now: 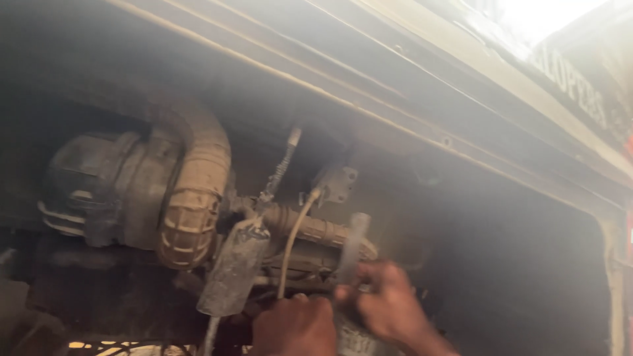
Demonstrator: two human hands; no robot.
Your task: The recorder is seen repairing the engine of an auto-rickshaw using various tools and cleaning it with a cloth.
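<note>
I look up into a dusty engine bay under a vehicle body. My right hand (389, 303) is closed around a pale upright hose or tube (354, 240) near the bottom middle. My left hand (295, 326) sits just left of it, fingers curled against a small cylindrical part (353, 339) at the frame's lower edge; what it grips is hidden. A thin pale cable (293, 240) runs up from between the hands to a metal bracket (337, 183). Both hands are blurred by motion.
A large ribbed intake hose (198, 198) curves down beside a dark round air-filter housing (99, 188) at left. A grey canister (234, 267) hangs left of my hands. A corrugated hose (310, 227) runs behind. The body's long metal edge (369, 109) slants overhead.
</note>
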